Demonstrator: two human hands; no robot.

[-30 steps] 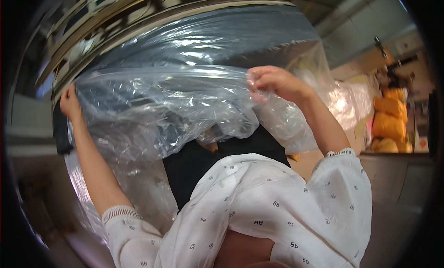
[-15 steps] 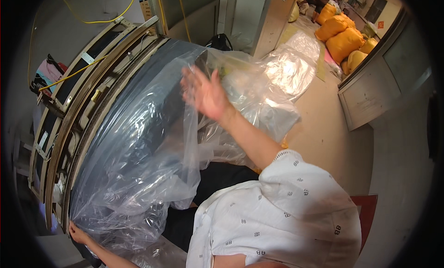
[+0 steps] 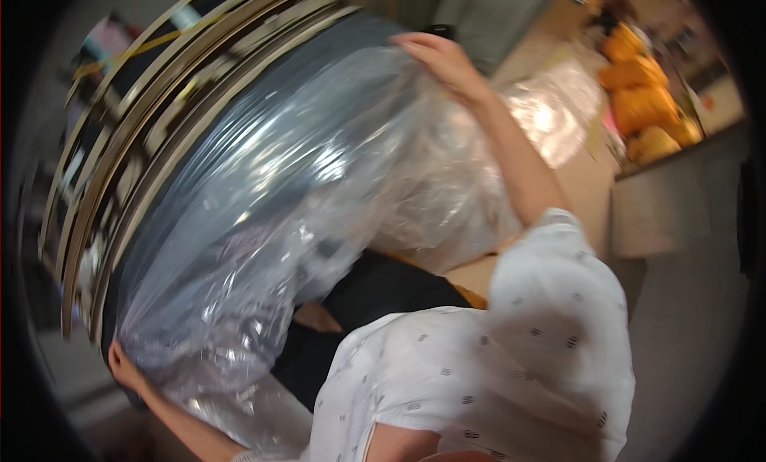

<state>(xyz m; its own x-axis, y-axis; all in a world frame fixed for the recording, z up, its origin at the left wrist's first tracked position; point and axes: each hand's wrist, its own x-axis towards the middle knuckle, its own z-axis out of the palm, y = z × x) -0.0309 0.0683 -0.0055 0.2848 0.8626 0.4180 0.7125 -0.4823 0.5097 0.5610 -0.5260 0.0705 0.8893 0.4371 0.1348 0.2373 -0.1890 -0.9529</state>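
- Nearest to us is our own white patterned top [image 3: 495,358], whose short sleeves fill the lower middle and lower right of the view.
- Just beyond it we see a dark garment [image 3: 375,302] over our lap, partly covered by the plastic.
- Our left hand [image 3: 125,366] sits low at the left edge of the view, at the bottom corner of a large clear plastic bag [image 3: 303,199]. Its fingers are curled into the crumpled film and grip it there.
- The bag spreads up and to the right from that hand in a broad, shiny, wrinkled sheet that spans the middle of the view between our two hands.
- Our right hand [image 3: 441,57] is raised at the top of the view, arm stretched out, and lies on the upper edge of the bag. The fingers look bent over the film, but the blur keeps us from telling whether they pinch it or only rest on it.
- Behind the bag, along the left, runs a stack of curved frame-like edges [image 3: 152,135] in pale and dark bands, with a yellow cable [image 3: 132,51] across them.
- Past the right arm lies more crumpled clear plastic [image 3: 550,115] on a tan surface.
- Farthest off, upper right, are several orange-yellow bundles [image 3: 646,103] beside a grey cabinet [image 3: 678,199].
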